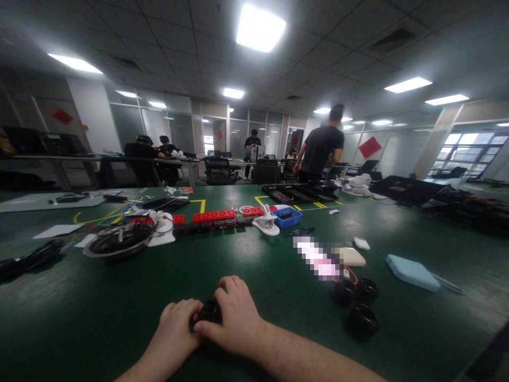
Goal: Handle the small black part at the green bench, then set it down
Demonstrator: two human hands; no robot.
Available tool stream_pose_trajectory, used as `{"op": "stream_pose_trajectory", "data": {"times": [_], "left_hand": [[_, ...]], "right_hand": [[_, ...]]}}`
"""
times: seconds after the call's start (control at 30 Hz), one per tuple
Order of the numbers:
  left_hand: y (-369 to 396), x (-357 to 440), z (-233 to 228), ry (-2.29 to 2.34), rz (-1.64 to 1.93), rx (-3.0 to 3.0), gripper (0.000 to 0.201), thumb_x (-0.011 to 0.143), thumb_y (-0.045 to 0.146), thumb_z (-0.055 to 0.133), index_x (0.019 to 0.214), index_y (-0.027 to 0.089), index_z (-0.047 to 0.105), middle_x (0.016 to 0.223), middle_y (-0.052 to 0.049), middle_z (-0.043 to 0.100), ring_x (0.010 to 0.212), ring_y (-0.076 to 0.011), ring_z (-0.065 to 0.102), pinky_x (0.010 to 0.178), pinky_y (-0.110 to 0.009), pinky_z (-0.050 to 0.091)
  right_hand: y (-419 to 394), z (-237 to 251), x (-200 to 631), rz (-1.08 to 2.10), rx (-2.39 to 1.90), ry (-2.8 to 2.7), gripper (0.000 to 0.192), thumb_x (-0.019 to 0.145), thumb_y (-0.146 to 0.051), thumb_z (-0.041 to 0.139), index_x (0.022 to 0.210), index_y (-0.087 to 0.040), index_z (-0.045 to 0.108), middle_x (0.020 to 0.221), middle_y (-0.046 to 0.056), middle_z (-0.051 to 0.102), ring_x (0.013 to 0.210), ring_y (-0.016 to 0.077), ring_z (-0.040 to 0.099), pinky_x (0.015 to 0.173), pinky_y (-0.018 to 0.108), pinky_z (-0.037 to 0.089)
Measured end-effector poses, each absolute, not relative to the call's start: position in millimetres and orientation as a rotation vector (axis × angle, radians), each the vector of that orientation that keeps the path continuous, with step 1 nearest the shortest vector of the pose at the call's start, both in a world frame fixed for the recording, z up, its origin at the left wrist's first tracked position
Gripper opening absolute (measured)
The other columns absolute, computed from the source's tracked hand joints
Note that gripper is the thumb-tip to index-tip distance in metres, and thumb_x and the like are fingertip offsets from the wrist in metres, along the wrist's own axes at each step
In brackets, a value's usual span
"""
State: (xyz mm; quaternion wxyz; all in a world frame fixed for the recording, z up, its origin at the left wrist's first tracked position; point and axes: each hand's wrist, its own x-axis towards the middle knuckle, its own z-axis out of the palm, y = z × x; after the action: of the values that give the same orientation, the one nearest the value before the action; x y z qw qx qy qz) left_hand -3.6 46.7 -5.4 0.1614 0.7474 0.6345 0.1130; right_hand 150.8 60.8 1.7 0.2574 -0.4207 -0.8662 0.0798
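The far blue basket (289, 220) and left metal bowl (119, 252) hold black things; left hand (177, 323) and right hand (236, 318) pinch a round black part (210, 313).

On my feed, left hand (177, 324) and right hand (237, 318) hold a black part (210, 312) nearer than the blue basket (288, 220).

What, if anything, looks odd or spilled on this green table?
The pink-and-white pixelated patch on the green tabletop, just left of the cream rounded rectangular object, looks odd: its blocky squares hide whatever lies there, so I can't judge its condition. I see no obvious spill.
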Motion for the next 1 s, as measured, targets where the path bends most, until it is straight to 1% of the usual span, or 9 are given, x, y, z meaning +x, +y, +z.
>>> {"op": "stream_pose_trajectory", "data": {"times": [0.3,0.5,0.63,0.73,0.87,1.0], "left_hand": [[44,-2,-7,1.798,0.371,2.148,0.011,0.063,0.021,0.045,0.070,0.020,0.054,0.074,0.000,0.058,0.075,-0.0182,0.053,0.073,-0.031,0.032],[43,-2,-6,1.774,0.405,2.115,0.010,0.062,0.022,0.047,0.070,0.020,0.054,0.074,0.001,0.058,0.075,-0.0177,0.052,0.075,-0.031,0.032],[41,0,-1,1.780,0.403,2.073,0.012,0.063,0.021,0.048,0.071,0.020,0.055,0.078,0.000,0.059,0.079,-0.0185,0.053,0.078,-0.031,0.032],[39,3,4,1.793,0.396,2.065,0.011,0.063,0.021,0.047,0.071,0.020,0.055,0.078,0.000,0.059,0.079,-0.0185,0.052,0.078,-0.032,0.033],[38,4,7,1.814,0.368,2.074,0.009,0.064,0.021,0.047,0.069,0.020,0.054,0.076,0.000,0.058,0.077,-0.0178,0.052,0.076,-0.031,0.034],[39,4,5,1.825,0.396,2.090,0.007,0.065,0.023,0.047,0.068,0.020,0.053,0.075,0.000,0.057,0.075,-0.0173,0.052,0.077,-0.031,0.034]], "right_hand": [[60,0,149,0.232,-1.140,-2.339,0.043,0.068,-0.055,0.060,0.082,-0.015,0.059,0.099,0.008,0.048,0.095,0.0230,0.040,0.082,0.037,0.035],[60,2,147,0.257,-1.178,-2.332,0.040,0.067,-0.054,0.061,0.079,-0.016,0.060,0.092,0.007,0.048,0.089,0.0220,0.041,0.075,0.035,0.038],[59,3,144,0.307,-1.240,-2.323,0.030,0.069,-0.045,0.061,0.076,-0.016,0.060,0.085,0.006,0.049,0.086,0.0214,0.043,0.074,0.034,0.038],[58,2,143,0.357,-1.242,-2.309,0.022,0.070,-0.037,0.062,0.078,-0.017,0.059,0.081,0.005,0.051,0.084,0.0204,0.044,0.075,0.033,0.038],[58,1,144,0.323,-1.175,-2.301,0.023,0.068,-0.033,0.064,0.083,-0.017,0.057,0.081,0.004,0.053,0.084,0.0195,0.044,0.076,0.032,0.037],[59,0,145,0.313,-1.143,-2.347,0.020,0.068,-0.034,0.064,0.078,-0.017,0.057,0.079,0.003,0.053,0.082,0.0196,0.044,0.074,0.031,0.037]]}}
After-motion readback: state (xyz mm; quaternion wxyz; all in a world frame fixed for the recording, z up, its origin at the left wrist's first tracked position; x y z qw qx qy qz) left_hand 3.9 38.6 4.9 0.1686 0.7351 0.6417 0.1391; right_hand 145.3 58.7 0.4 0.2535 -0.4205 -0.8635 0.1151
